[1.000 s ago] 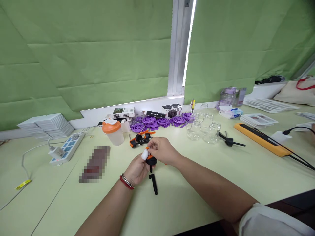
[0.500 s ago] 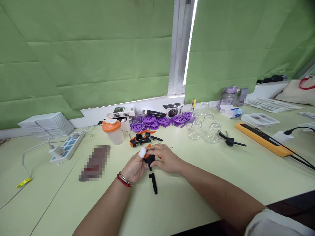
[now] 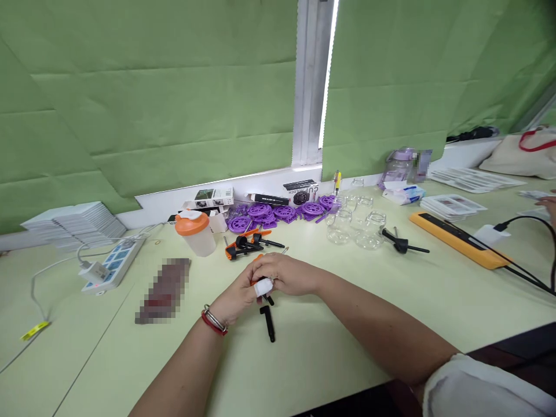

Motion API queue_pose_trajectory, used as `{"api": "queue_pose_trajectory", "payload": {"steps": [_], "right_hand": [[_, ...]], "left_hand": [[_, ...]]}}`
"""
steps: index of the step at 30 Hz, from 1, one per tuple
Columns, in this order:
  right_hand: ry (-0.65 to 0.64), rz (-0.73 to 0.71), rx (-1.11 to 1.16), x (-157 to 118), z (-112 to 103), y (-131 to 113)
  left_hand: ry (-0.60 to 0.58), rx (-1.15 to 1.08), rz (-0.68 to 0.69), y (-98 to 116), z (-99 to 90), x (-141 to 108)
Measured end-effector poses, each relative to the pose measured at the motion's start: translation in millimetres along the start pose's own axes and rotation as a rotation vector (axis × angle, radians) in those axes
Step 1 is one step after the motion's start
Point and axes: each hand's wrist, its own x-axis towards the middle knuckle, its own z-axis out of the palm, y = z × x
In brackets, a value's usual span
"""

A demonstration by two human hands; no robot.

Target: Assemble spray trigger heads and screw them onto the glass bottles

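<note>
Both of my hands meet low over the pale green table (image 3: 330,324), closed together around a small orange and black plastic part (image 3: 260,282). My left hand (image 3: 237,298) has a white bandage on one fingertip and bracelets at the wrist. My right hand (image 3: 289,273) covers the part from the right, so most of it is hidden. A short black rod (image 3: 269,322) lies on the table just below my hands, apart from them.
Behind my hands lie orange and black parts (image 3: 243,246), purple discs (image 3: 278,212), an orange-lidded cup (image 3: 194,231) and glass jars (image 3: 356,223). A power strip (image 3: 113,263) sits at left, a yellow bar (image 3: 460,238) with cables at right. Another person's hand (image 3: 548,202) shows at the far right.
My hands have come down from a raised position to just above the table and closed more tightly over the part. The bandaged finger now points right. The black rod has not moved.
</note>
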Motion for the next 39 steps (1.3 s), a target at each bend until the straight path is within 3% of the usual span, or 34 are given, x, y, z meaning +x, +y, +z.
{"api": "queue_pose_trajectory", "payload": {"steps": [4,7,10,13,18,32,36,39], "right_hand": [[0.244,0.146,-0.131,-3,4,0],[0.392,0.435,-0.118,-16,5,6],[0.322,0.772,-0.066,-35,7,23],[0.235,0.949,-0.047,-50,13,45],[0.226,0.957,-0.062,-53,23,63],[0.197,0.964,-0.166,-39,30,60],[0.179,0.944,-0.136,-40,35,33],[0.032,0.871,-0.108,-36,48,0]], "left_hand": [[0.119,-0.068,-0.013,-3,-6.1,4],[0.298,-0.193,-0.033,-6,-12.2,10],[0.451,-0.268,-0.017,-9,-15.4,14],[0.492,-0.278,0.001,-11,-14.6,15],[0.453,-0.219,-0.003,-14,-11.6,15],[0.475,-0.266,0.000,-10,-11.3,14],[0.511,-0.269,0.012,-9,-10.8,14],[0.527,-0.267,0.028,-8,-9.7,14]]}}
